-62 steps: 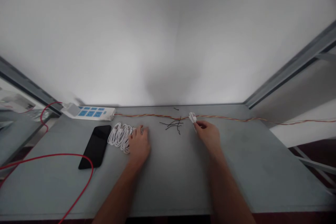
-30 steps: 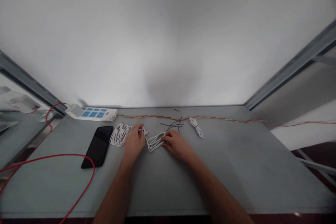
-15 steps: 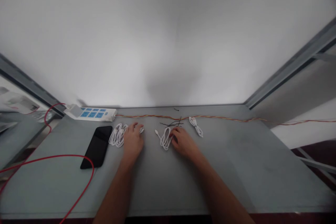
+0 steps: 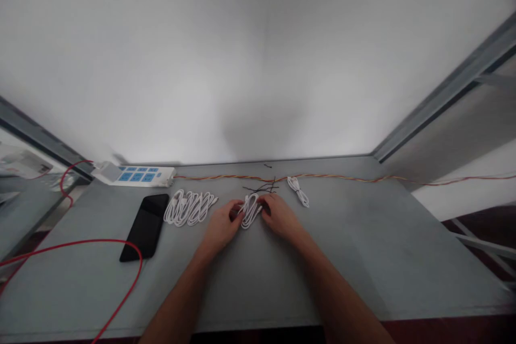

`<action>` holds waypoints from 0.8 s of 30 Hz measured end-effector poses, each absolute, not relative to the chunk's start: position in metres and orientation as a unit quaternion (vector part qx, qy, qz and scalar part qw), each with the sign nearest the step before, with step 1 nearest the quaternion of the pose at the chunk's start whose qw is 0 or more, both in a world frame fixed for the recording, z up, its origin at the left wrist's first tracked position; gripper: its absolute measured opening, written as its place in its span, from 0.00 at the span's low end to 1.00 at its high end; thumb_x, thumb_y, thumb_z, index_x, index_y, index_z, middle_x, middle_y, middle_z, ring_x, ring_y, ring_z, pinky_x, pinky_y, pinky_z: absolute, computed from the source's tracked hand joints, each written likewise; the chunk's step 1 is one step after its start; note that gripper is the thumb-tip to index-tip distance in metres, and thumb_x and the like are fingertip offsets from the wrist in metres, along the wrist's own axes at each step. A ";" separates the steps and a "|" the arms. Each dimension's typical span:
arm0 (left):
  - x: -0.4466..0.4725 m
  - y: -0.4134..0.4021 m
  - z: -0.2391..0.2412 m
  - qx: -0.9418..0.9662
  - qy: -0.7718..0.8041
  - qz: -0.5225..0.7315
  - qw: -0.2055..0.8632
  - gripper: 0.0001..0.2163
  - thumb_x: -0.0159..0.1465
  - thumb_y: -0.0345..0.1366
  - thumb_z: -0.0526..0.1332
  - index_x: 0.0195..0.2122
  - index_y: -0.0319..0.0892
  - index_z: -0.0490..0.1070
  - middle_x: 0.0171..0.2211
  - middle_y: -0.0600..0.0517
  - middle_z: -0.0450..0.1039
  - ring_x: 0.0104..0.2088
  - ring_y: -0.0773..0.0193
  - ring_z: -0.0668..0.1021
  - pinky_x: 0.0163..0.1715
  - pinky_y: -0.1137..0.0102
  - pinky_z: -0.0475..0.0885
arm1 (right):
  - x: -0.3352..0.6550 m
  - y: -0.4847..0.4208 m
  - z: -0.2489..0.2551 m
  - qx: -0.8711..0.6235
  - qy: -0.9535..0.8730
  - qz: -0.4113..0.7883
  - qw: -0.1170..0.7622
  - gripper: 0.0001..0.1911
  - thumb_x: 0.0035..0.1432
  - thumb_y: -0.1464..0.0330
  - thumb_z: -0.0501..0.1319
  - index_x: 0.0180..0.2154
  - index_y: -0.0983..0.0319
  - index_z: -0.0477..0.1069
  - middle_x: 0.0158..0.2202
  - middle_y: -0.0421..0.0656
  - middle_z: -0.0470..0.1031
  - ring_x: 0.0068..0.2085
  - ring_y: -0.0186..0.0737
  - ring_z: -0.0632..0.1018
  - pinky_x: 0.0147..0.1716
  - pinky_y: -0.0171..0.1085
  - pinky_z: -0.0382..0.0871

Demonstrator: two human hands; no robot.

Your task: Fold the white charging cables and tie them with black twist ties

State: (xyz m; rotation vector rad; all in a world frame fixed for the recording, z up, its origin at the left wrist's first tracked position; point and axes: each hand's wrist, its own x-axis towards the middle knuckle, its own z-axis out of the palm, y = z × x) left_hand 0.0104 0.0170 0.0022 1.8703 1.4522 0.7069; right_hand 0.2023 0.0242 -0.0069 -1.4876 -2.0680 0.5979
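Observation:
A looped white cable point(image 4: 250, 209) lies on the grey table point(image 4: 363, 258) between my two hands. My left hand point(image 4: 221, 224) grips its left side with curled fingers. My right hand point(image 4: 279, 216) pinches its right side. A heap of white cables point(image 4: 188, 207) lies to the left of my left hand. A small tied white cable point(image 4: 298, 191) rests to the right of my right hand. Thin black ties point(image 4: 264, 188) lie just behind the cable that I hold.
A black phone point(image 4: 145, 226) lies at the left. Behind it sits a white and blue power strip point(image 4: 135, 175). A red cord point(image 4: 92, 258) loops over the left front of the table. A twisted orange wire point(image 4: 342, 177) runs along the back edge.
My left hand left the heap of cables and moved right to the looped cable. My right hand stayed on that cable, which it had dragged right from the heap.

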 end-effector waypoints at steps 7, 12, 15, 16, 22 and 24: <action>0.013 0.019 0.006 0.680 0.549 0.300 0.381 0.12 0.61 0.38 0.55 0.41 0.41 0.74 0.34 0.51 0.78 0.29 0.65 0.77 0.32 0.69 0.72 | 0.203 0.022 -0.002 -0.550 -0.755 0.233 0.271 0.09 0.51 0.75 0.57 0.34 0.63 0.72 0.35 0.46 0.73 0.38 0.42 0.74 0.40 0.40 0.68; 0.019 0.015 0.001 0.688 0.593 0.269 0.321 0.17 0.59 0.44 0.59 0.45 0.40 0.72 0.30 0.52 0.76 0.27 0.65 0.76 0.31 0.69 0.71 | 0.204 0.022 0.000 -0.532 -0.751 0.267 0.284 0.06 0.52 0.74 0.57 0.32 0.62 0.72 0.32 0.43 0.75 0.34 0.40 0.74 0.35 0.38 0.68; 0.018 0.014 -0.001 0.712 0.594 0.254 0.276 0.16 0.57 0.40 0.61 0.46 0.40 0.71 0.35 0.50 0.76 0.31 0.63 0.77 0.35 0.67 0.72 | 0.205 0.023 -0.001 -0.524 -0.729 0.329 0.293 0.07 0.53 0.73 0.57 0.33 0.61 0.73 0.30 0.41 0.76 0.31 0.38 0.75 0.31 0.36 0.68; 0.017 0.014 -0.001 0.721 0.589 0.252 0.264 0.16 0.57 0.37 0.61 0.47 0.40 0.71 0.37 0.49 0.76 0.33 0.62 0.77 0.36 0.67 0.72 | 0.206 0.024 -0.001 -0.522 -0.715 0.352 0.304 0.06 0.54 0.72 0.57 0.34 0.61 0.73 0.30 0.41 0.77 0.31 0.38 0.75 0.31 0.36 0.68; 0.003 0.019 0.004 0.782 0.534 0.224 0.231 0.20 0.55 0.28 0.58 0.50 0.42 0.71 0.40 0.49 0.77 0.37 0.59 0.77 0.39 0.66 0.73 | 0.208 0.031 -0.007 -0.496 -0.606 0.491 0.381 0.08 0.52 0.65 0.61 0.33 0.62 0.73 0.32 0.43 0.79 0.33 0.39 0.78 0.35 0.38 0.71; 0.001 0.019 0.006 0.797 0.520 0.212 0.220 0.21 0.54 0.26 0.56 0.50 0.42 0.72 0.41 0.49 0.77 0.38 0.58 0.77 0.42 0.65 0.72 | 0.207 0.032 -0.009 -0.493 -0.562 0.535 0.393 0.09 0.51 0.63 0.61 0.31 0.62 0.70 0.31 0.43 0.78 0.33 0.39 0.78 0.32 0.37 0.71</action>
